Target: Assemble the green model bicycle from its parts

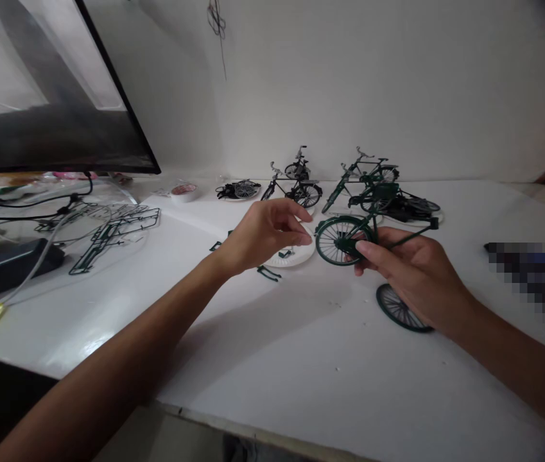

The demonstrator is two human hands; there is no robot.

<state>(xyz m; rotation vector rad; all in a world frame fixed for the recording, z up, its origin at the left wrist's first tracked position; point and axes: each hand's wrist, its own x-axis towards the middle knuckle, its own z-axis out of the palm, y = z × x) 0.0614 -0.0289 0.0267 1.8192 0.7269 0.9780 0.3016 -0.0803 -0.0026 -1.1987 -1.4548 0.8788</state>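
Observation:
My right hand (411, 266) grips a green model bicycle frame (400, 239) with a spoked rear wheel (342, 240) on it, thumb pressed near the wheel's hub. My left hand (272, 231) is close to the wheel's left edge. Its thumb and a finger come together in a pinch, the index finger raised; whatever may be between the tips is too small to make out. A loose green wheel (400, 309) lies on the table, partly behind my right wrist. Beneath my left hand, a white plate (296, 258) carries small parts. Slim green pieces (269, 274) lie beside it.
Assembled model bicycles (296, 190) stand at the back by the wall. A plate of black parts (238, 189) and a small white dish (183, 191) are left of them. Part frames (113, 234), cables and a monitor (55, 90) occupy the left; a pixelated dark object (536, 279) is right.

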